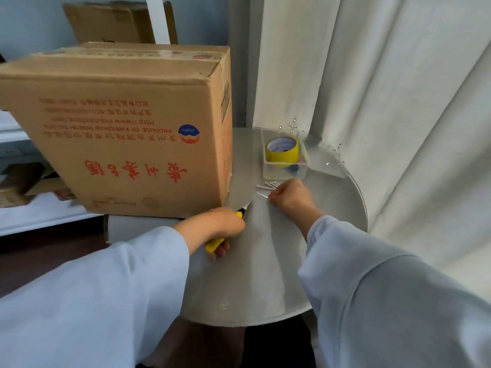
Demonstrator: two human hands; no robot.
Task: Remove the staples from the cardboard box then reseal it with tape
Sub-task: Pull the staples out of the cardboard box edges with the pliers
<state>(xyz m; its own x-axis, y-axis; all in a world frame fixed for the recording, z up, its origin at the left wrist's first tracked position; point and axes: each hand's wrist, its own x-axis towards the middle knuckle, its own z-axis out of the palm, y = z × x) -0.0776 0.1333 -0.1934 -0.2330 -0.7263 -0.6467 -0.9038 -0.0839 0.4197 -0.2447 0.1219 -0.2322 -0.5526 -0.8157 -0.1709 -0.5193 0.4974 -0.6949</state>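
A large cardboard box (127, 128) with upside-down red print stands on the left part of a round grey table (265, 261). My left hand (220, 229) grips a yellow-handled utility knife (216, 244) just below the box's near right corner, its tip (245, 207) pointing up. My right hand (289, 197) is curled, knuckles up, beside several loose metal staples (267, 188) lying on the table; one staple touches its fingertips. A yellow tape roll (282, 151) lies in a clear plastic tray (285, 171) behind the staples.
White curtains (398, 102) hang close behind and right of the table. Another cardboard box (119, 22) stands behind the main one. Low shelves with clutter (26, 181) lie to the left. The tray's clear lid (326, 160) leans beside it.
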